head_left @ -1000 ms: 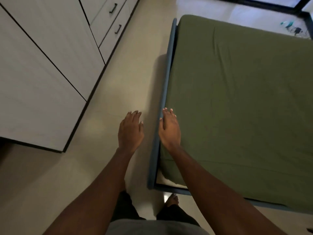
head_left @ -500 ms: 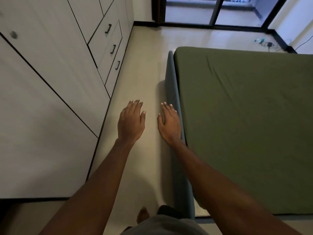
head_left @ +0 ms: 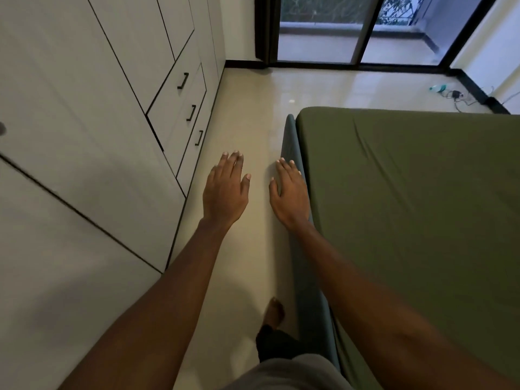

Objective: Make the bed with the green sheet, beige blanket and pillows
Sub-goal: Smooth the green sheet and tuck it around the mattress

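— Walking beside the bed, we keep both hands out in front, palms down. Our left hand (head_left: 225, 192) is flat with fingers loosely spread over the tiled floor (head_left: 253, 114), and it holds nothing. Our right hand (head_left: 289, 197) is the same, empty and flat, above the blue-grey bed frame (head_left: 292, 142).

— And where is the green sheet (head_left: 416, 206) from our hands?

— It lies to our right, already stretched on the mattress, with some creases near the far end. Its long axis runs away from us, toward the glass sliding door (head_left: 323, 29). Our right hand is the nearer one; it is just beside the sheet edge, while the left is nearer to the white wardrobe (head_left: 84, 122).

— What differs from a second ago?

— The view has lifted and we have moved along the bed: before, the near corner of the frame was under our right hand, now the far corner and the door are seen. We see no beige blanket or pillows here, so we judge we must fetch them next.
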